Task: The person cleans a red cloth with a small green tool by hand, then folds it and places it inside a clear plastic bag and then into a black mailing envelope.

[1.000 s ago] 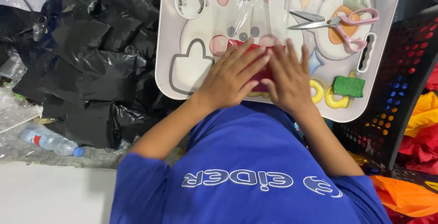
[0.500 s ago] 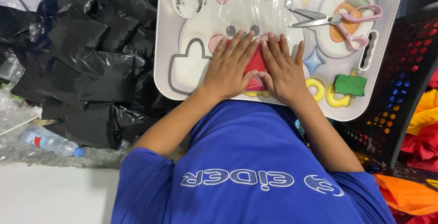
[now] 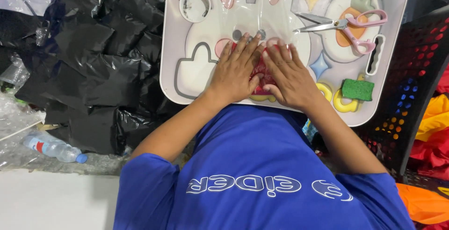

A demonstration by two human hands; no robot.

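Black crumpled plastic sheets (image 3: 89,66) cover the floor on one side, and a dark perforated crate (image 3: 416,85) stands on the other, with a white rounded tray (image 3: 383,113) between them on the person's lap. Both hands lie flat with the fingers spread: the left hand (image 3: 236,73) and the right hand (image 3: 287,75) press down together on a small red piece (image 3: 258,71), which is mostly hidden under them at the near middle of the tray. It seems to be a flattening step; I judge the next move calls for even pressure. Pink-handled scissors (image 3: 346,24), a rough green sponge (image 3: 358,89) and a small round cup (image 3: 195,5) rest on the tray, and a clear bottle (image 3: 51,146) lies on the floor.
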